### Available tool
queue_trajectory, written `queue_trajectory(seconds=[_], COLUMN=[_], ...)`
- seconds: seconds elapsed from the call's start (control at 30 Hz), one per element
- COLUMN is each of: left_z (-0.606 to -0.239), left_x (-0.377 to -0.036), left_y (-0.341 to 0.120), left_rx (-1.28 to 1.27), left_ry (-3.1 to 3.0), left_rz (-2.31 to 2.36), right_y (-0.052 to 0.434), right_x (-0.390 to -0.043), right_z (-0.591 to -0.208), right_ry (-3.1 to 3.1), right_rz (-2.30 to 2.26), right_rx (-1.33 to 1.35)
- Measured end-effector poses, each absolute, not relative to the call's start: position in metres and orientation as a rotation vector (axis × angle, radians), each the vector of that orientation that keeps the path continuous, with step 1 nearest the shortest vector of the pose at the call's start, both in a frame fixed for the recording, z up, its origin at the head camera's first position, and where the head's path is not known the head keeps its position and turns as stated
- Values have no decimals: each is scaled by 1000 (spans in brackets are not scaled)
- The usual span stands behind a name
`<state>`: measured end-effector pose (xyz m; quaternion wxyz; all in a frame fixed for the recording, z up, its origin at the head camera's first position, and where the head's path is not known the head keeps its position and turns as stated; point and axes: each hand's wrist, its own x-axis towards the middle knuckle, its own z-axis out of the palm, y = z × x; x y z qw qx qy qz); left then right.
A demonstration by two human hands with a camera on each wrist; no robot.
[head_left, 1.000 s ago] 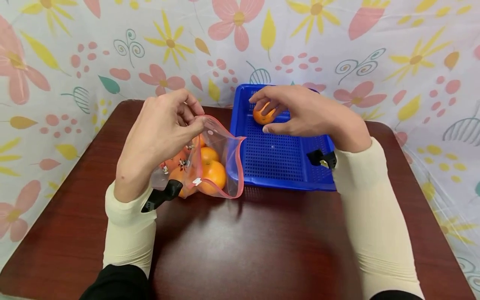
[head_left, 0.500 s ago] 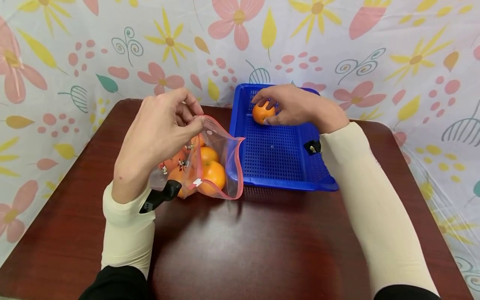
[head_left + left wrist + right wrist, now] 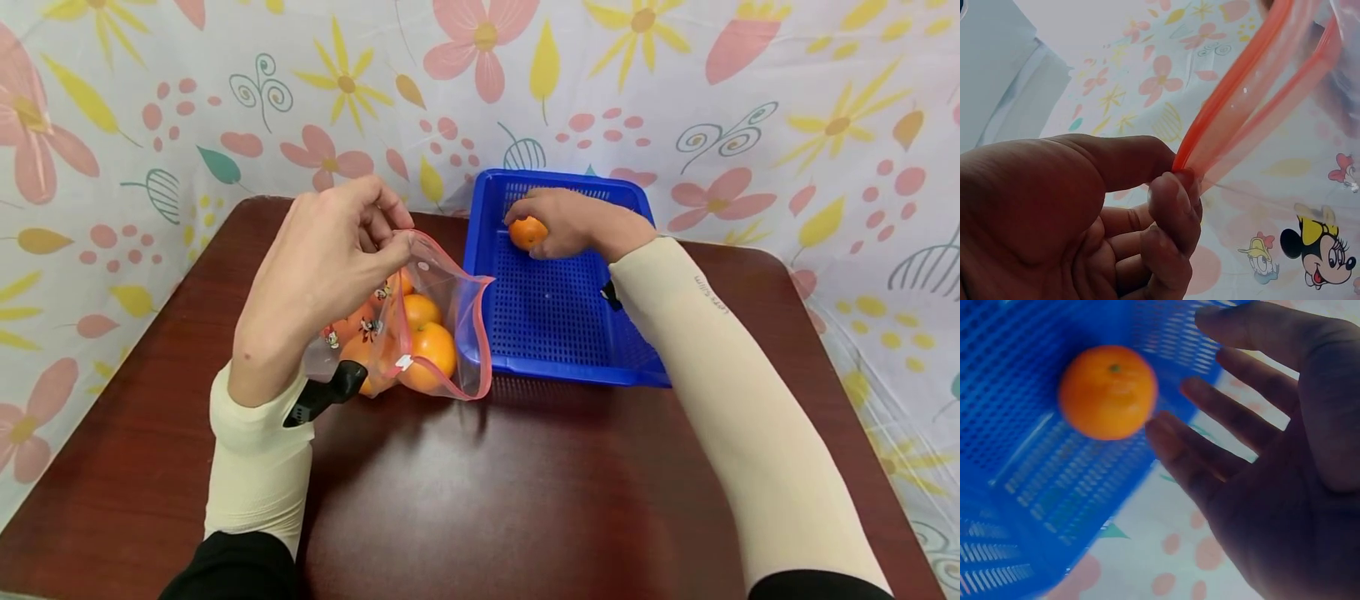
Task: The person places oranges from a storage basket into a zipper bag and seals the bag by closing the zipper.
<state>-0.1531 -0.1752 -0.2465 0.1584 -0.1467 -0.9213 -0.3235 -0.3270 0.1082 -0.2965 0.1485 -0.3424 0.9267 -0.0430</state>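
My left hand pinches the pink rim of a clear zip bag between thumb and forefinger, keeping its mouth raised. Several oranges lie inside the bag. In the left wrist view the pinched pink edge and cartoon prints are visible. My right hand is over the blue basket, its fingers and thumb curled round a single orange in the back left corner. The right wrist view shows that orange beside spread fingers, looser than the head view suggests.
The bag and basket stand side by side on a dark reddish-brown table. A flowered cloth hangs behind the table. A white slider sits on the bag's zip edge.
My right hand has lowered into the basket and its fingers have closed in around the orange. My left hand and the bag have stayed in place.
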Motion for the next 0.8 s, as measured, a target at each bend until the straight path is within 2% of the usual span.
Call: queue_trajectory(seconds=[0.37,0.8], left_z=[-243,-247], left_x=[-153,-152], left_y=[-174,-178], left_rx=[-438,-436], left_ry=[-2631,-2638], left_rz=[-933,-957], right_y=[103,103], right_x=[-341,-358], right_z=[-317,-339], right_ry=[2722,2771], right_rz=[132,452], right_rx=[-970,-1167])
